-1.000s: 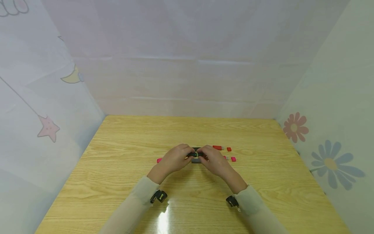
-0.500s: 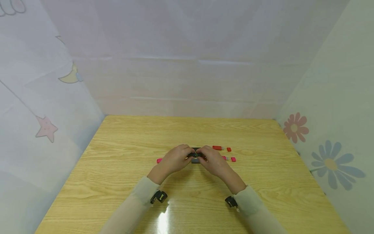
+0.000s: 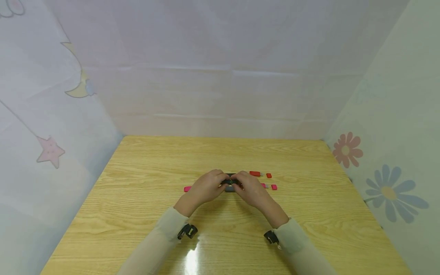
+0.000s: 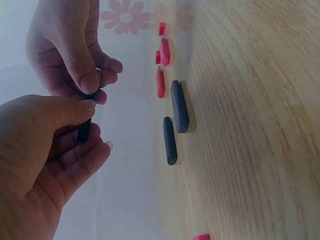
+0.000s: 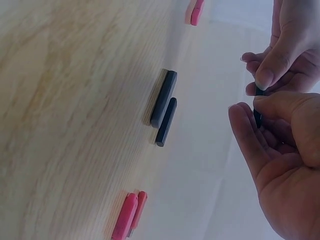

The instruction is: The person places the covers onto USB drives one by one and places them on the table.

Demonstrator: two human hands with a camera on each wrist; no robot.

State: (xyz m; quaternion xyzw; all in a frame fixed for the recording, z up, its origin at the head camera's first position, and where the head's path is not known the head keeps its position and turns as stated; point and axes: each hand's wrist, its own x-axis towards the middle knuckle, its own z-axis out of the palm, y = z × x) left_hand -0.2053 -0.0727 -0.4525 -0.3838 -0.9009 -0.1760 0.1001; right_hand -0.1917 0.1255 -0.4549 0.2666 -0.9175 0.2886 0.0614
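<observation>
Held dark stick: a small dark piece (image 4: pixel 84 131), probably a USB drive like its neighbours, lifted off the desk (image 3: pixel 165 236) above the area of the grey stick (image 4: pixel 180 107). Most of it is hidden by fingers.
Left hand (image 3: pixel 207 186): thumb and fingers pinch the dark stick from the left side of the grey stick.
Right hand (image 3: pixel 252 189): thumb and fingers pinch the same piece from the right side.
Change at the joint: hardly any. Both hands keep the same pose and place as a second ago; the pale green mark between the fingertips looks a little smaller now, though it is too tiny to be sure.
Change on the desk: none visible; the star drawing (image 3: pixel 50 151) sits further left in the head view, which suggests only the head turned slightly.
Meaning: the work seems to be at the middle of the dark stick, with no clear progress; whether its parts are joined or apart cannot be told.
Black stick (image 4: pixel 170 141): just beyond the grey stick, on the desk.
Red USB drive (image 3: pixel 255 173) and pink USB drive (image 4: pixel 165 51): right of the grey stick, metal plugs bare.
Red cap (image 3: pixel 269 175) and pink cap (image 3: pixel 274 187): further right, each off its drive.
Pink piece (image 3: pixel 187 189): left of the grey stick, partly hidden in the head view.
</observation>
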